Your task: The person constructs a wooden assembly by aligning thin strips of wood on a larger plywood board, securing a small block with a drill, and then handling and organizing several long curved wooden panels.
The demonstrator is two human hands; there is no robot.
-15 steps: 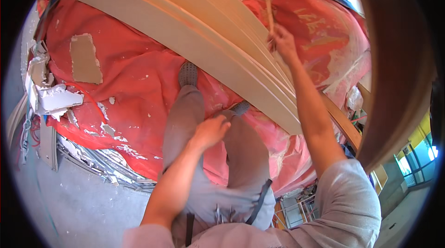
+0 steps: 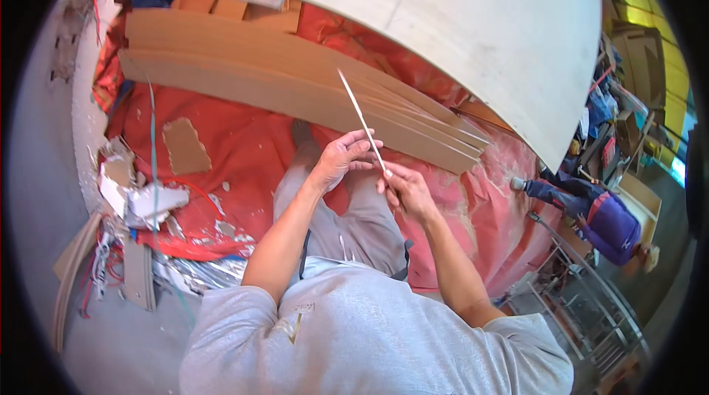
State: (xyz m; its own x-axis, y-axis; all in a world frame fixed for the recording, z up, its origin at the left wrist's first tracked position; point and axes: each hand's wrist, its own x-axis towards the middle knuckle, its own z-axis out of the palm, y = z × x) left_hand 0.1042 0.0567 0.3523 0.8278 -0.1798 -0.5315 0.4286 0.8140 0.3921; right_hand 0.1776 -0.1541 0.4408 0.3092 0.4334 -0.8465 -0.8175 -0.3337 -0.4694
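Observation:
My right hand [image 2: 405,190] is closed on the lower end of a thin, pale strip [image 2: 353,103], which slants up and to the left in front of my body. My left hand [image 2: 343,157] has its fingertips on that strip a little higher, its other fingers loosely curled. Beyond both hands lies a stack of long brown boards [image 2: 266,77] on a red sheet [image 2: 185,203]. My legs extend over the sheet toward the boards.
A large pale panel [image 2: 480,33] arches over the upper right. Broken board scraps [image 2: 148,203] lie left. At right, a co-worker [image 2: 598,218] in purple and dark clothing is beside metal frames [image 2: 569,299] and piled clutter [image 2: 620,122].
My right hand has brought the strip down from above the boards to my front, and my left hand has risen onto it. The view has shifted, showing the co-worker and pale panel.

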